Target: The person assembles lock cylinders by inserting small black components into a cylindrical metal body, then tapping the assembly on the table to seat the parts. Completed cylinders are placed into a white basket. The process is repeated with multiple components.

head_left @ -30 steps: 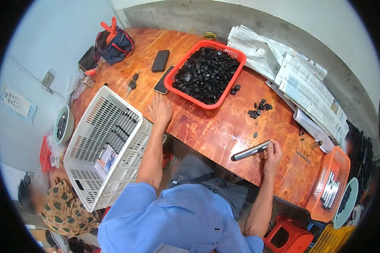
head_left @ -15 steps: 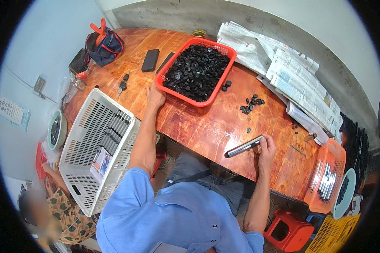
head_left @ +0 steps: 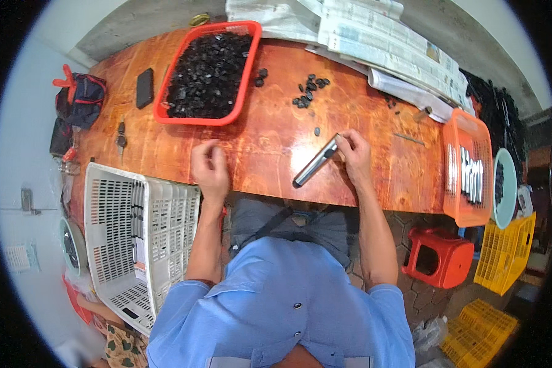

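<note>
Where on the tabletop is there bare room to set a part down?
One patch of tabletop lies between the left hand and the silver tube, in front of the red basket. Another lies between the right hand, thin rod and orange basket. Farther back it is crowded: loose black pieces, newspapers.

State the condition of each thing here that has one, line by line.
Right hand: closed on silver tubing
Left hand: half-open, apparently empty
Red basket: filled with black pieces
Orange basket: partly filled with silver tubes
White crate: open, partly filled
Newspapers: piled
Red stool: unoccupied
</note>
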Tool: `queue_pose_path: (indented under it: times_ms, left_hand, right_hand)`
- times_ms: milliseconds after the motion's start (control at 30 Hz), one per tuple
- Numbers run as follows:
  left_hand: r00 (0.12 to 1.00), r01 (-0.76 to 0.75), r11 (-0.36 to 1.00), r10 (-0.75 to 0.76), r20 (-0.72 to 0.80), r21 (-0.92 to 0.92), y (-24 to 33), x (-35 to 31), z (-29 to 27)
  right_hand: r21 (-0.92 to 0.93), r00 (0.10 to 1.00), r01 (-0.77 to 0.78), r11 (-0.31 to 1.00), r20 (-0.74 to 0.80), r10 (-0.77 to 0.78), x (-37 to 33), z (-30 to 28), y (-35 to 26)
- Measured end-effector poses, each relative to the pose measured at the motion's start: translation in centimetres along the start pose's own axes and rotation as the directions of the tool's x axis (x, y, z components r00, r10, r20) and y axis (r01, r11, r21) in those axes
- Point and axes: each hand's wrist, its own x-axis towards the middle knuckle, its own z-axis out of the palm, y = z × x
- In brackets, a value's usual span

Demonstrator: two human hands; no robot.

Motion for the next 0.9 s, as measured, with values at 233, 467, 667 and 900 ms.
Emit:
queue_pose_path:
  times_ms: [233,467,667,900]
  left_hand:
    - [0.671,0.228,0.938,0.044,0.740,-0.263,8.6,-3.6,8.7]
    - [0.266,0.842,0.517,-0.147,0.953,-0.156,10.9,-1.9,12.7]
    - [0.269,0.853,0.490,-0.118,0.956,-0.179,11.1,-2.3,13.0]
    - [0.310,0.829,0.518,-0.111,0.944,-0.211,10.9,-3.2,13.5]
  right_hand:
    - [-0.053,0.998,0.063,0.997,0.028,-0.062,-0.1,-0.6,-0.2]
    - [0.062,1.000,0.026,0.998,0.005,-0.026,-0.3,-0.8,-0.3]
    - [0.048,0.999,0.036,0.998,0.002,-0.036,-0.3,-0.8,-0.2]
    - [0.056,0.998,0.060,0.997,0.001,-0.061,-0.2,-1.0,0.2]
